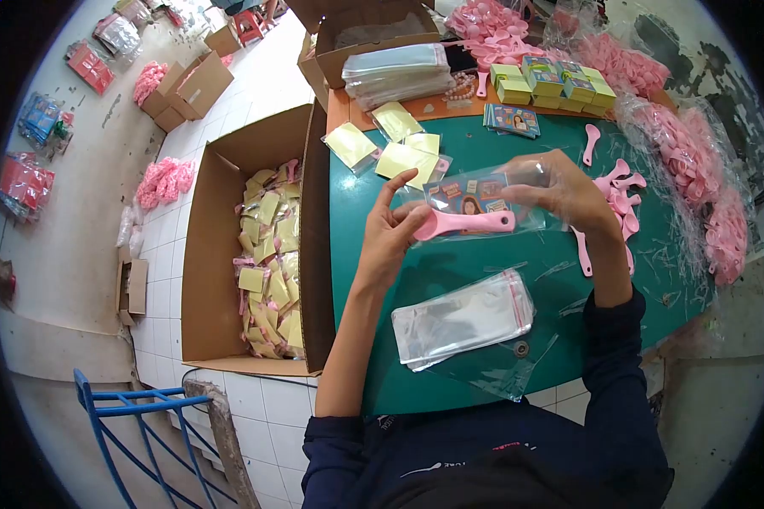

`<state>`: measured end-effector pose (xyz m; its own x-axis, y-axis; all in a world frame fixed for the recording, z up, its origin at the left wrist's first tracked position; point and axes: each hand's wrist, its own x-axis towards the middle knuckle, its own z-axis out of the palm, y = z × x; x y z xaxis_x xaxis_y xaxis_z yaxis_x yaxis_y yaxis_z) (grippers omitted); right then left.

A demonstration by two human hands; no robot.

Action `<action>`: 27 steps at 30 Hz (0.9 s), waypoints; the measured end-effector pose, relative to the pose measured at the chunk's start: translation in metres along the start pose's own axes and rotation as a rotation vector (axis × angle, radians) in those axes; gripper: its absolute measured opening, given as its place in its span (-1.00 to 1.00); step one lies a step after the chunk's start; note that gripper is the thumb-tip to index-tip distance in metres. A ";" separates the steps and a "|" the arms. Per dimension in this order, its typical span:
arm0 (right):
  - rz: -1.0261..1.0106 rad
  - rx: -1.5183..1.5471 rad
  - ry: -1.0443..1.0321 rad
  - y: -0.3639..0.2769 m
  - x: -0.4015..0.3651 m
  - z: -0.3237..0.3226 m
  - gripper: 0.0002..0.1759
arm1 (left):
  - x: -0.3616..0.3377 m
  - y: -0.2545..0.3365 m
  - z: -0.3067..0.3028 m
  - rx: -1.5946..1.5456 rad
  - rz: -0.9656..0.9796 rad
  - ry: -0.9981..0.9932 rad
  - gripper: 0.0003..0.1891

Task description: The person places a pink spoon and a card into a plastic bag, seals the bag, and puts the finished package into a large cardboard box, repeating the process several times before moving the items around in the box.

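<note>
Over the green table, my left hand (389, 227) pinches a pink spoon (475, 222) by its bowl end, with the index finger raised. Behind the spoon is a printed card (469, 193) with a picture on it, overlapped by a clear plastic bag (530, 219). My right hand (560, 191) grips the bag at its right side, thumb and fingers curled round the film. Below both hands lies a stack of clear bags (465, 321). Several loose pink spoons (621, 197) rest right of my right wrist. Packed yellow cards (409, 161) lie beyond my left hand.
A tall cardboard box (197, 280) full of packed cards stands left of the table (373, 382). At the back are card stacks (552, 81), a pile of clear bags (397, 72) and bagged pink spoons (683, 153). A blue metal frame (136, 410) stands lower left.
</note>
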<state>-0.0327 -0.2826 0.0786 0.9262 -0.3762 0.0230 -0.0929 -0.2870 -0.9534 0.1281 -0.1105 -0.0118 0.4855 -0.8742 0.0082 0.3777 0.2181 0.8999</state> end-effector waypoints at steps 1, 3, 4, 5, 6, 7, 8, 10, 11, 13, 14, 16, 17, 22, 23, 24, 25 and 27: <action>0.028 0.027 -0.024 -0.001 -0.001 -0.001 -0.80 | 0.000 0.000 0.000 -0.009 0.006 0.029 -0.41; 0.029 0.050 0.016 0.006 0.003 0.000 -0.80 | 0.001 -0.001 0.001 -0.046 0.017 0.019 -0.45; 0.028 0.063 0.035 0.011 0.005 0.002 -0.80 | 0.001 -0.001 0.002 -0.063 0.023 0.015 -0.47; -0.006 0.024 0.058 0.016 0.006 0.003 -0.79 | 0.000 0.001 0.006 -0.070 0.025 0.000 -0.50; -0.040 -0.015 0.079 0.021 0.008 0.004 -0.79 | -0.002 0.003 0.011 -0.078 0.027 -0.015 -0.52; -0.074 -0.055 0.101 0.023 0.009 0.005 -0.78 | -0.003 0.004 0.014 -0.087 0.030 -0.029 -0.54; -0.034 -0.012 0.067 0.021 0.010 0.004 -0.76 | -0.002 0.004 0.013 -0.087 0.031 -0.010 -0.55; 0.049 0.073 -0.002 0.014 0.009 0.003 -0.72 | -0.001 0.002 0.011 -0.089 0.031 0.027 -0.57; 0.055 0.136 -0.048 0.008 0.006 0.001 -0.69 | 0.000 0.002 0.011 -0.107 0.032 0.043 -0.58; 0.071 0.263 -0.143 -0.005 -0.003 -0.002 -0.61 | 0.001 0.004 0.011 -0.147 0.032 0.078 -0.58; 0.097 0.226 -0.158 -0.007 -0.004 -0.002 -0.61 | 0.000 0.005 0.010 -0.111 0.028 0.087 -0.56; 0.152 0.156 -0.189 -0.009 -0.005 0.001 -0.61 | -0.003 0.007 0.007 -0.040 0.015 0.105 -0.51; 0.116 0.080 -0.113 -0.011 -0.008 0.004 -0.62 | -0.004 0.013 0.007 0.003 0.040 0.109 -0.52; -0.190 -0.466 0.183 -0.013 -0.050 0.044 -0.64 | -0.046 0.025 -0.001 0.390 0.031 0.093 -0.49; -0.247 -0.561 0.135 -0.006 -0.060 0.055 -0.64 | -0.068 0.023 0.001 0.195 -0.178 -0.065 -0.40; -0.306 -0.652 0.089 0.007 -0.070 0.069 -0.63 | -0.090 0.017 0.010 0.186 -0.290 -0.109 -0.31; -0.368 -0.742 0.041 0.015 -0.078 0.080 -0.62 | -0.108 0.008 0.013 0.111 -0.362 -0.125 -0.29; -0.273 -0.701 -0.083 0.011 -0.091 0.091 -0.62 | -0.129 -0.011 0.013 0.074 -0.369 -0.078 -0.40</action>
<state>-0.0849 -0.1708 0.0388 0.9715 -0.1518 0.1818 -0.0410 -0.8638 -0.5021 0.0507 -0.0057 -0.0168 0.2648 -0.9192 -0.2915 0.4565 -0.1468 0.8775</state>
